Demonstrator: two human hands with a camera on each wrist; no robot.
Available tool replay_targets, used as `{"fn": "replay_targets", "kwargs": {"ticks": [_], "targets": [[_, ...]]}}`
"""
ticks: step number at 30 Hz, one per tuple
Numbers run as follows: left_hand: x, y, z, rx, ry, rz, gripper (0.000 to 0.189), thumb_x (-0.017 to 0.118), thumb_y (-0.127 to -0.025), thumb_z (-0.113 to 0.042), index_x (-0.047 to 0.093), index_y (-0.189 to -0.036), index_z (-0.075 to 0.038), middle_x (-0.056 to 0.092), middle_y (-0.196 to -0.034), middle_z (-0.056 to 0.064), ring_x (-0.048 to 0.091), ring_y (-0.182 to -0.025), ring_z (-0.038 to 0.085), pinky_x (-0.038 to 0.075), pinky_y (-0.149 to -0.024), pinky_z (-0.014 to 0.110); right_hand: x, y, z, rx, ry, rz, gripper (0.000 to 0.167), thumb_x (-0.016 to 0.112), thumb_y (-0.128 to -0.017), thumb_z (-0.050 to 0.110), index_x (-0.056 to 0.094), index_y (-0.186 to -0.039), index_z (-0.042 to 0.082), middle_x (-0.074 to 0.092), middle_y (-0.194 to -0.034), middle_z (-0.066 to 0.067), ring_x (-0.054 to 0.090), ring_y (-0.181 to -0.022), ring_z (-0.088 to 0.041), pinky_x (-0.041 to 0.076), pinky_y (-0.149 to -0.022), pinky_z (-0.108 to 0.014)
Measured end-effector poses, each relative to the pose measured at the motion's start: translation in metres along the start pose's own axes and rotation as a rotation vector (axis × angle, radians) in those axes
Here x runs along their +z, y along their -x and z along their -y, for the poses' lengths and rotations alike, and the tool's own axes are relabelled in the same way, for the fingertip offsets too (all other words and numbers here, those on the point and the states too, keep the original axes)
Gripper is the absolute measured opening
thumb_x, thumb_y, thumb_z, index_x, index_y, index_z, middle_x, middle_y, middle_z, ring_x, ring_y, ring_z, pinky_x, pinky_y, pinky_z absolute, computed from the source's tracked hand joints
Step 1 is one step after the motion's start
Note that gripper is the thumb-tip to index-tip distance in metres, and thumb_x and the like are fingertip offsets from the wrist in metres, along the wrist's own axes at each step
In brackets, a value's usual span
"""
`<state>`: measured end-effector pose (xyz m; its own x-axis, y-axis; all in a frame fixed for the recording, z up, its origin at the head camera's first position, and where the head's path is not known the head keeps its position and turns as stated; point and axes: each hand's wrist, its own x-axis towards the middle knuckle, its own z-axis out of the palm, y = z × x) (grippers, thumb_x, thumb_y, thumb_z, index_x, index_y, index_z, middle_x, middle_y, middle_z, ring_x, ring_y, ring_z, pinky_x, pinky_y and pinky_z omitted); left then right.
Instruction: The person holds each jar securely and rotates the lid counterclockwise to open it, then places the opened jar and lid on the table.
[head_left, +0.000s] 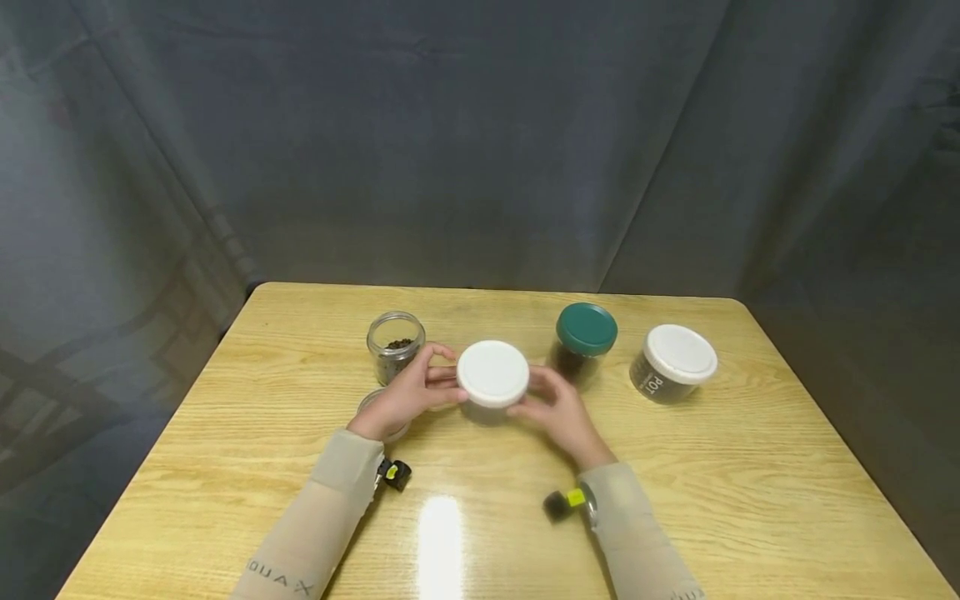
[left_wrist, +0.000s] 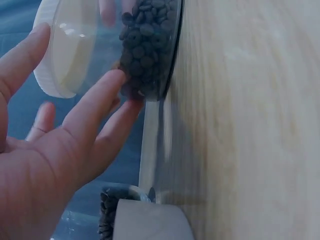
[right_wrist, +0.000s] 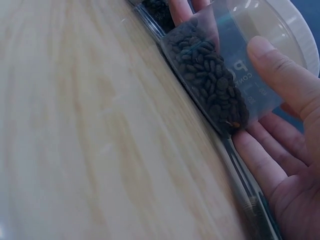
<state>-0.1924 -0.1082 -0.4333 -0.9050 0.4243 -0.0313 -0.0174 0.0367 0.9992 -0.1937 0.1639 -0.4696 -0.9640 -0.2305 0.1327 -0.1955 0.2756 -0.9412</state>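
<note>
Fingers [left_wrist: 95, 102] hold a white-lidded jar [head_left: 492, 375] of pellets [right_wrist: 205, 75].

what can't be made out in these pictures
Head: full outline of the clear round item, partly hidden by the left hand.
Head: contents of the jar marked POT, lidded and too dark to tell.
Right wrist: full lettering on the held jar, too faint to read.
Head: lettering on the right sleeve, cut off by the bottom edge.

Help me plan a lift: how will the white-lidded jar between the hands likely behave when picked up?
The jar may be slippery, looking smooth and glossy. It probably resists tipping: dark pieces fill only its lower part. They may shift, appearing loose.
</note>
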Motion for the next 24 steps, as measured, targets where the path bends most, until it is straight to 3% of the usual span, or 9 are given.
{"fn": "replay_targets", "kwargs": {"ticks": [4, 7, 12, 20, 24], "targets": [[0.0029, 0.0003, -0.0015, -0.003, -0.016, 0.012, 0.084, 0.078, -0.089, -0.007, 0.028, -0.156, -0.012, 0.049, -0.147, 0.024, 0.050, -0.136, 0.036, 0.048, -0.109, 0.045, 0.0007, -0.0002, 0.0000, 0.009, -0.007, 0.002, 0.072, 0.092, -0.070, 0.016, 0.060, -0.134, 0.010, 0.064, -0.134, -0.010, 0.059, -0.126, -0.030, 0.052, -0.104, -0.041], [0.0046, 0.0001, -0.0023, 0.006, -0.041, 0.023, 0.087, 0.079, -0.088, -0.007, 0.029, -0.159, -0.017, 0.045, -0.150, 0.021, 0.050, -0.135, 0.037, 0.047, -0.110, 0.044, 0.0012, -0.0002, -0.0002, 0.005, -0.016, 0.004, 0.072, 0.092, -0.070, 0.016, 0.060, -0.135, 0.009, 0.064, -0.134, -0.011, 0.059, -0.125, -0.031, 0.053, -0.103, -0.039], [0.0043, -0.0001, -0.0017, 0.027, -0.014, 0.026, 0.079, 0.078, -0.087, -0.004, 0.037, -0.153, -0.014, 0.047, -0.149, 0.022, 0.051, -0.134, 0.038, 0.050, -0.108, 0.043, 0.0016, -0.0006, -0.0016, -0.011, -0.018, 0.005, 0.072, 0.092, -0.070, 0.015, 0.060, -0.135, 0.009, 0.063, -0.134, -0.011, 0.059, -0.125, -0.031, 0.053, -0.102, -0.038], [0.0000, -0.0001, -0.0011, 0.000, 0.030, 0.002, 0.058, 0.076, -0.089, -0.001, 0.040, -0.135, -0.007, 0.055, -0.142, 0.024, 0.052, -0.134, 0.035, 0.051, -0.106, 0.043, 0.0020, -0.0006, -0.0029, -0.035, -0.021, 0.010, 0.072, 0.091, -0.071, 0.012, 0.059, -0.135, 0.008, 0.064, -0.134, -0.012, 0.059, -0.125, -0.032, 0.053, -0.103, -0.039], [0.0002, 0.0002, -0.0021, -0.002, 0.015, -0.005, 0.062, 0.076, -0.089, -0.002, 0.038, -0.138, -0.007, 0.054, -0.143, 0.024, 0.052, -0.135, 0.035, 0.050, -0.107, 0.044, 0.0019, -0.0006, -0.0031, -0.034, -0.023, 0.008, 0.071, 0.091, -0.071, 0.011, 0.059, -0.135, 0.007, 0.064, -0.134, -0.013, 0.059, -0.124, -0.032, 0.053, -0.102, -0.038]]}}
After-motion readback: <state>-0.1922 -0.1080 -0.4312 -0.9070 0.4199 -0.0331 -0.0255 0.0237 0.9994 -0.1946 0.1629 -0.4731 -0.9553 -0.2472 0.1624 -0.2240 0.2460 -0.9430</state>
